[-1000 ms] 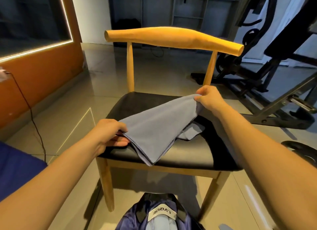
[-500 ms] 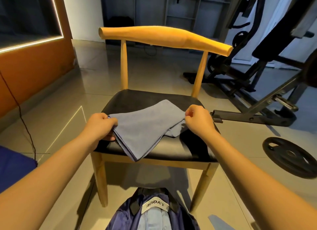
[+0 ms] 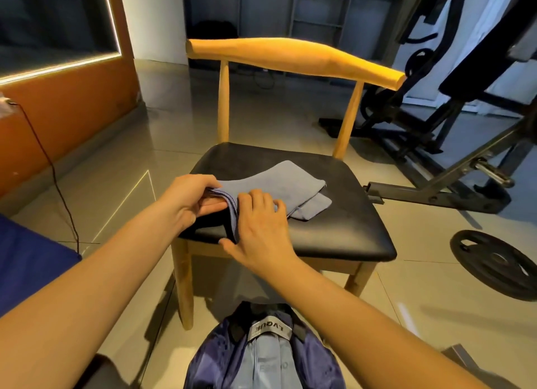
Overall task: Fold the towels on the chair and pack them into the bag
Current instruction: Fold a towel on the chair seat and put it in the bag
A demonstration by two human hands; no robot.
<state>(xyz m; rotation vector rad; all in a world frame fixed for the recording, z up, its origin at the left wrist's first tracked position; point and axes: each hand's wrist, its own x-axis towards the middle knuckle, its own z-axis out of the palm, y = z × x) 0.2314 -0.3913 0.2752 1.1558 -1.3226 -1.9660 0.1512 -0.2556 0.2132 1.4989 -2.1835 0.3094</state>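
Black weight plate on tiled floor, gym bench frame, orange wall, black cable

Your right grip crosses over, and the towel folds narrower.
Your right grip leaves the towel's far right corner and comes across beside your left grip, its fingers now curled on the near-left edge. The towel, held raised a second ago, lies doubled and flatter on the chair seat.

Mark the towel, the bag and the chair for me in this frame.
towel point(image 3: 279, 179): head view, its flat upper layer.
bag point(image 3: 213, 356): head view, its dark blue left side.
chair point(image 3: 290, 54): head view, its wooden back rail.
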